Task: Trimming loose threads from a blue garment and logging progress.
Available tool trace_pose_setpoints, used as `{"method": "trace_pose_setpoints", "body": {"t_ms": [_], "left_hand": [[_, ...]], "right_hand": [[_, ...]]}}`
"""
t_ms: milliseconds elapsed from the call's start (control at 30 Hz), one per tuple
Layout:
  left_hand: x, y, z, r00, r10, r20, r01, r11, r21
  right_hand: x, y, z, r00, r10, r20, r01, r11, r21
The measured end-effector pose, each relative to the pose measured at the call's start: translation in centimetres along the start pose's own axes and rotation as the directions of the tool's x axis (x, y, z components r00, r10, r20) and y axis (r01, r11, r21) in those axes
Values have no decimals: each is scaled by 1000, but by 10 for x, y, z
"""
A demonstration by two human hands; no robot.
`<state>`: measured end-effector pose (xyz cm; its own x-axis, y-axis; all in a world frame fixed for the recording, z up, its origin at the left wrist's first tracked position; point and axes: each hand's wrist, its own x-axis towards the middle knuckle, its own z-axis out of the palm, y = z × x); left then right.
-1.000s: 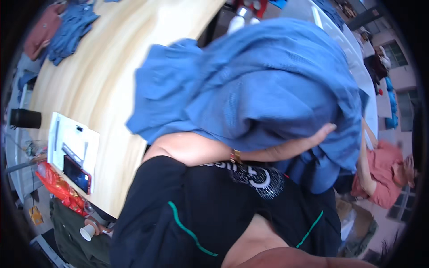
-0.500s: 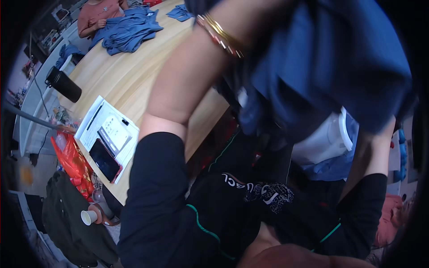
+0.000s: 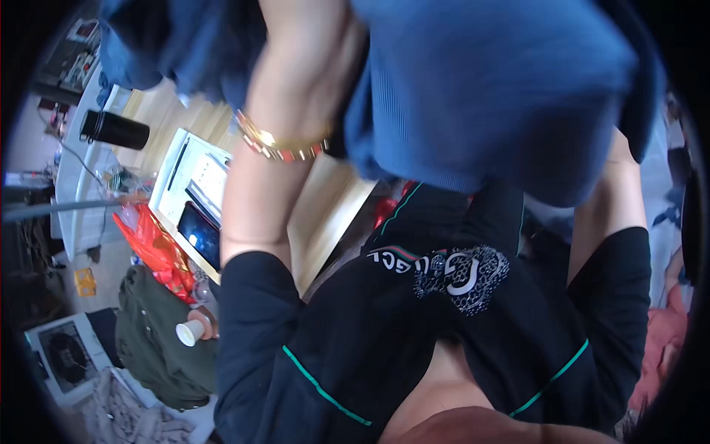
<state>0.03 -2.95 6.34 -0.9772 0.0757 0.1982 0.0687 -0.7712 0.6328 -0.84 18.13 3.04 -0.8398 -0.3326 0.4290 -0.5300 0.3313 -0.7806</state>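
A blue garment (image 3: 488, 96) fills the view from 11 to 2 o'clock, lifted over a wooden table (image 3: 329, 214). Both hands are buried in its folds, grip unreadable. Judged risk: trailing fabric could sweep the black cup (image 3: 115, 130) at 10 o'clock.

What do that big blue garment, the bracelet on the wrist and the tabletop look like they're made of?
The blue garment looks like a soft knit fabric, matte, with a fine ribbed weave and limp folds. The bracelet looks like polished gold-toned metal with reddish links; it glints, though plated or solid cannot be told. The tabletop looks like pale wood or wood laminate, smooth, with a faint grain.
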Motion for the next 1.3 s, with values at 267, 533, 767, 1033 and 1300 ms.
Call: {"method": "trace_pose_setpoints", "body": {"t_ms": [267, 533, 767, 1033, 1300], "left_hand": [[-151, -20, -66, 882, -389, -266, 437, 887, 152], [-95, 73, 16, 507, -859, 70, -10, 75, 997], [-19, 38, 36, 644, -660, 386, -570, -78, 818], [-6, 9, 20, 674, -649, 352, -540, -108, 835], [63, 103, 56, 804, -525, 280, -430, -188, 883]], "right_hand": [[37, 56, 70, 948, 275, -162, -278, 961, 3], [-122, 65, -27, 931, 112, -347, 49, 905, 423], [-234, 74, -13, 855, 485, -184, -439, 866, 240], [-242, 71, -13, 937, 331, -111, -321, 942, 96], [-193, 32, -120, 996, -51, 78, 23, 944, 328]]}}
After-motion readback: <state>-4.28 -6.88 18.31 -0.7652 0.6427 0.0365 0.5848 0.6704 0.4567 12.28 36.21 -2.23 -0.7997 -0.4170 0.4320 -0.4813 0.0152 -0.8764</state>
